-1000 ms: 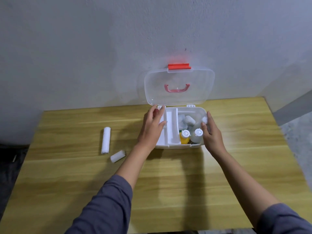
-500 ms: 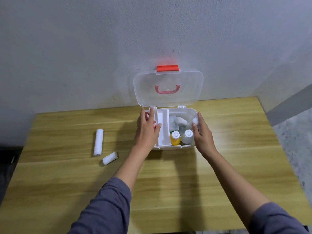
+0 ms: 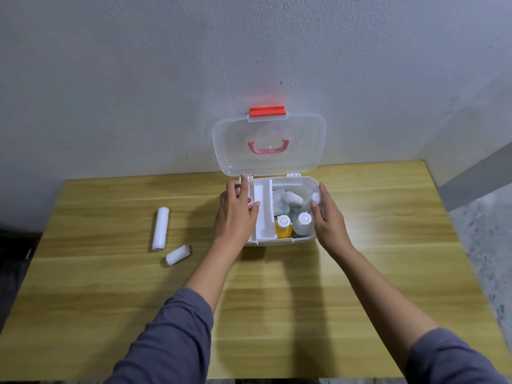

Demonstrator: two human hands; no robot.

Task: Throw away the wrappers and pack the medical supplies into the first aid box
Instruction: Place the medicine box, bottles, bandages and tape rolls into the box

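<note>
The white first aid box (image 3: 279, 241) stands open at the back of the table, its clear lid (image 3: 304, 145) upright against the wall. Inside are a white tray insert (image 3: 263, 209), a yellow bottle (image 3: 283, 227), a clear bottle (image 3: 303, 224) and wrapped white supplies (image 3: 288, 199). My left hand (image 3: 235, 214) grips the box's left wall, thumb inside, covering a red-and-white item (image 3: 250, 204). My right hand (image 3: 328, 220) grips the right wall, thumb beside a small white cap (image 3: 315, 198). Two white bandage rolls, one long (image 3: 160, 228) and one short (image 3: 178, 254), lie on the table to the left.
The wooden table (image 3: 277, 314) ends at the wall behind the box and at an edge on the right, with grey floor (image 3: 487, 231) beyond. A dark area lies off the left edge.
The view has shifted, so the box sits further left in frame. Both hands stay on the box's side walls; the bandage rolls have not moved.
</note>
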